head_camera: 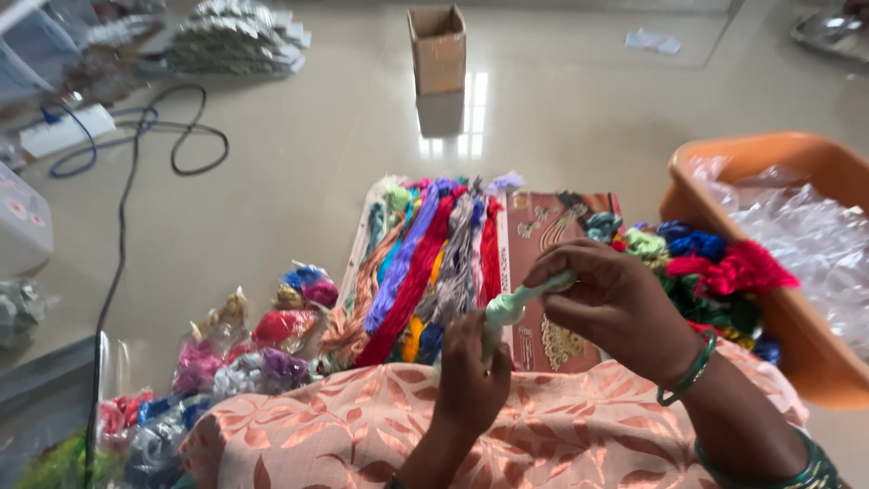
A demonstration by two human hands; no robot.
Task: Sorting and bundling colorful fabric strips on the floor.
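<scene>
A pale green thread skein (pixel 509 304) is held between both hands above my lap. My left hand (pixel 471 371) grips its lower end, fingers closed round it. My right hand (pixel 615 303), with green bangles on the wrist, pinches the upper end. Just beyond the hands, several long skeins in red, purple, peach and grey (pixel 425 267) lie side by side on a flat board. A maroon printed card (pixel 552 226) lies under my right hand.
An orange plastic tub (pixel 797 163) with clear plastic bags stands at right, with a heap of mixed coloured skeins (pixel 715 263) beside it. Bagged skeins (pixel 235 349) lie at left. A cardboard box (pixel 438 47), black cables (pixel 172 136) and a stack of packets (pixel 237 38) sit on the tiled floor.
</scene>
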